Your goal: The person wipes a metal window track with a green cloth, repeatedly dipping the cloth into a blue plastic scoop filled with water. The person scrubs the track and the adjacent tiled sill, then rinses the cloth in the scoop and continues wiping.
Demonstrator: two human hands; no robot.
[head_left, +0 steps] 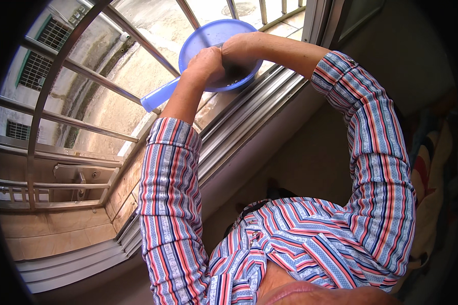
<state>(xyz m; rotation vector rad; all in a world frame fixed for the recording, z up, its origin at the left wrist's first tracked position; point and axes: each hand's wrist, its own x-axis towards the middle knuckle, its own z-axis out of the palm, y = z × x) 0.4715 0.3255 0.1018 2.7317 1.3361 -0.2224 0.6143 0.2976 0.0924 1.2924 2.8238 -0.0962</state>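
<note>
A blue plastic dipper (213,31) with a broad round bowl stands on the window ledge, its handle (160,94) pointing to the near left. Over the bowl my two hands meet, knuckles close together. My left hand (206,63) is closed in a fist, and so is my right hand (239,47). A bit of something dark shows between them, too small to name. Beneath the hands, the bowl holds a dark mass (235,75) that I cannot make out, partly hidden by my fingers. Both forearms wear rolled-up striped sleeves.
Metal window bars (94,73) run along the left and beyond the dipper. A sliding-window track (239,117) crosses on the near side of the ledge. A window frame (323,23) rises at the far right. Tiled sill (61,223) lies at the lower left.
</note>
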